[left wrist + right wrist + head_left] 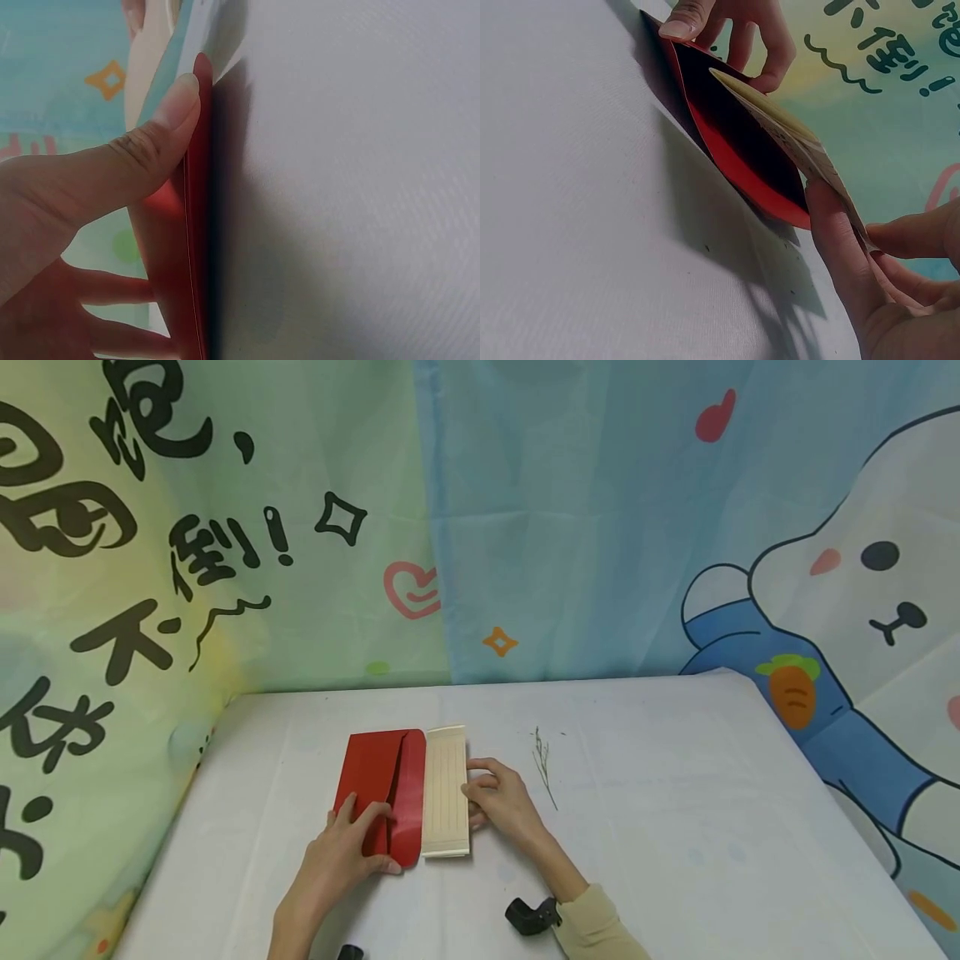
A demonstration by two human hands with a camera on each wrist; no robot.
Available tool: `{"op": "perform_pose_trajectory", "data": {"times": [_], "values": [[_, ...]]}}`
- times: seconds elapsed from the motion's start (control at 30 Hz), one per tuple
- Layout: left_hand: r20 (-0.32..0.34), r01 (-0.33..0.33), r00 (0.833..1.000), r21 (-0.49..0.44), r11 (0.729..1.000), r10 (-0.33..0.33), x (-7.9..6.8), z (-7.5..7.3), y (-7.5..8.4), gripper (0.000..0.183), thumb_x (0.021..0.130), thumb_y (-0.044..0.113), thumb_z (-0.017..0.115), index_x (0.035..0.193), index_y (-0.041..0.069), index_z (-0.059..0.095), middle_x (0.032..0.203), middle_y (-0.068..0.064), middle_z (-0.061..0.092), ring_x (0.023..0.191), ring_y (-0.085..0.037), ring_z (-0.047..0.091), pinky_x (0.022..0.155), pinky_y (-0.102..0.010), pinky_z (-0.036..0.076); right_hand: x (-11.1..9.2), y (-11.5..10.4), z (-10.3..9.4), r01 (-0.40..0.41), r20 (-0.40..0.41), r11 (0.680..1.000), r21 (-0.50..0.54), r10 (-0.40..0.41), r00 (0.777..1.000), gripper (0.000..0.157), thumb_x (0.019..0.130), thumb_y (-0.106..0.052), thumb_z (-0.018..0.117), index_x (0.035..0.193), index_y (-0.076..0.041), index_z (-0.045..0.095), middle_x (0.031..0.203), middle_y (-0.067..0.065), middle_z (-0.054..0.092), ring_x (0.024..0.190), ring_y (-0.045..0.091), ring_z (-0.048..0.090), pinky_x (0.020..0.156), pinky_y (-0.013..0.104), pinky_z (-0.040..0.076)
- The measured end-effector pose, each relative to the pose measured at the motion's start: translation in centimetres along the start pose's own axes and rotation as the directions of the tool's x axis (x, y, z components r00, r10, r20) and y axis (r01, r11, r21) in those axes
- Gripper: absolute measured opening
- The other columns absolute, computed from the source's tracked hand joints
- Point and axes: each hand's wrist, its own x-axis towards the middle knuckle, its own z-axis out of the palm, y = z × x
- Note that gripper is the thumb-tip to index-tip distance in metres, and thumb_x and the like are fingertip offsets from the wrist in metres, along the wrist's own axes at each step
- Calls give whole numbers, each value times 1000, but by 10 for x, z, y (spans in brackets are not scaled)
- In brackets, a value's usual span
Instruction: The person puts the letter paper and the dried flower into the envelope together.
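Note:
A red envelope (375, 777) lies toward the left of the white table, its mouth facing right. My left hand (341, 856) holds it near its front edge, the thumb (176, 105) along the rim and the other fingers spread over the face. In the right wrist view the mouth gapes, showing a dark inside. My right hand (506, 802) pinches a folded sheet of cream lined paper (446, 789) by its right edge. The paper's far edge is at the envelope's mouth; how far it reaches in I cannot tell.
A thin dried sprig (542, 760) lies on the white tablecloth (675, 827) to the right of the paper. A black wrist camera (531, 916) sits by the right sleeve (600, 922). Printed curtains (570, 527) hang behind and to the left.

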Motion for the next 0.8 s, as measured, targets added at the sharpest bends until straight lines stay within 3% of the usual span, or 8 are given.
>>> {"op": "perform_pose_trajectory", "data": {"times": [0.47,0.8], "values": [[-19,-20,1000,-2,1000,20,-1,-1,0,66,62,46,87,119,34,55,145,-27,40,125,-62,41,77,-67,49,3,-2,6,-10,23,999,33,10,1000,42,92,-9,61,132,-3,52,97,17,73,60,17,67,58,42,59],[2,5,1000,-1,1000,-5,0,-1,1,67,62,47,87,121,34,55,146,-28,39,125,-64,40,81,-71,46,5,-1,10,-5,33,998,57,3,999,41,91,-8,60,131,-2,52,98,19,72,61,18,68,59,42,59]]}}
